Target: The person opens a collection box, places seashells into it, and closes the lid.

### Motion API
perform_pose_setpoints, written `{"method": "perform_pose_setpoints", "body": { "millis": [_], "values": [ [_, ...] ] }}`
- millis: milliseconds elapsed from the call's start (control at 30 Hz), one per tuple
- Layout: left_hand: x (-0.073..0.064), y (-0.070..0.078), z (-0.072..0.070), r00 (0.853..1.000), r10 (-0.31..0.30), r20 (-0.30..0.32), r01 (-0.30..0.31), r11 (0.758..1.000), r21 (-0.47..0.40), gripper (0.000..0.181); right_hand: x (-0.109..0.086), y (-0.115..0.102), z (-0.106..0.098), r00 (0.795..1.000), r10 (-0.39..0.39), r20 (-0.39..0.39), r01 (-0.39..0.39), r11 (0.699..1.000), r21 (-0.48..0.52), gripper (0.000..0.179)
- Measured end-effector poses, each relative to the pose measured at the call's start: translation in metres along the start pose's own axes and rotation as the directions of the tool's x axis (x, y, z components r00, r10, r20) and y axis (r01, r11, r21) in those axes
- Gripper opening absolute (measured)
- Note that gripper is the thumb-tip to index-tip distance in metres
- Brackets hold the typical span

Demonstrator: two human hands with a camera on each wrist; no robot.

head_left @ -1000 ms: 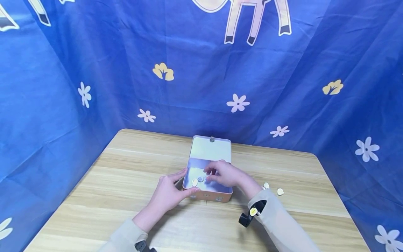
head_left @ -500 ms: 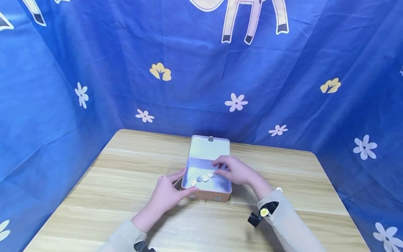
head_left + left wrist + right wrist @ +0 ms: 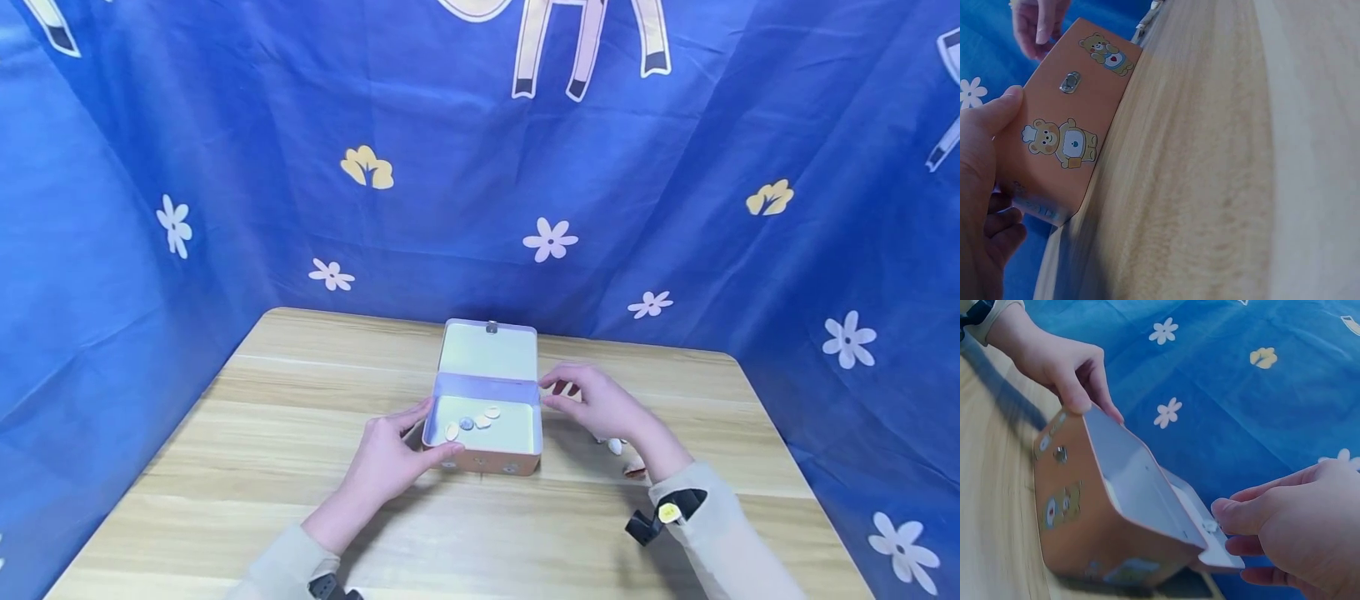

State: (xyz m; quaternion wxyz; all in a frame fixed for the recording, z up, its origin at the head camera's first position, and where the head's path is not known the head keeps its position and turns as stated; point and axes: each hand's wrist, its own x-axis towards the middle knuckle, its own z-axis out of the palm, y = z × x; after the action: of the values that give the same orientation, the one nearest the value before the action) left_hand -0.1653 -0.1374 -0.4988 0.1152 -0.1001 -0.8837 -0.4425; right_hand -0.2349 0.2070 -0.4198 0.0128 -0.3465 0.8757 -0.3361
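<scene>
An orange tin box [image 3: 487, 460] with bear pictures stands on the table, its lid [image 3: 489, 350] thrown back. Several small shells [image 3: 483, 422], mostly whitish and one bluish-grey, lie on the pale floor of the tin. My left hand [image 3: 393, 454] grips the tin's left end, thumb at the front rim and fingers along the side. My right hand [image 3: 600, 406] is just right of the tin, near its back corner, fingers loosely bent. Nothing shows between the thumb and fingers in the right wrist view, where the hand [image 3: 1300, 525] overlaps the lid's edge.
A few more shells [image 3: 615, 446] lie on the wooden table [image 3: 315, 358] right of the tin, partly hidden by the right forearm. A blue patterned curtain [image 3: 450, 208] hangs behind and at both sides. A metal clasp [image 3: 1070, 82] is on the tin's front.
My right hand has come out of the tin and moved right, past its edge. More shells now show inside the tin. My left hand keeps its grip. The head view has shifted slightly.
</scene>
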Motion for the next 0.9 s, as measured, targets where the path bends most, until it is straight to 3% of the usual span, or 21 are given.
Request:
{"method": "perform_pose_setpoints", "body": {
  "millis": [433,900],
  "values": [
    [0.001,-0.001,0.0,0.999,0.03,-0.025,-0.03,0.999,0.018,0.096,-0.049,0.033,-0.019,0.996,0.084,-0.041,-0.087,0.995,-0.058,0.018],
    [0.001,-0.001,-0.001,1.0,0.006,-0.01,-0.006,1.0,0.011,0.097,-0.103,0.061,-0.024,0.982,0.18,-0.054,-0.18,0.984,-0.003,0.02]
  ]
}}
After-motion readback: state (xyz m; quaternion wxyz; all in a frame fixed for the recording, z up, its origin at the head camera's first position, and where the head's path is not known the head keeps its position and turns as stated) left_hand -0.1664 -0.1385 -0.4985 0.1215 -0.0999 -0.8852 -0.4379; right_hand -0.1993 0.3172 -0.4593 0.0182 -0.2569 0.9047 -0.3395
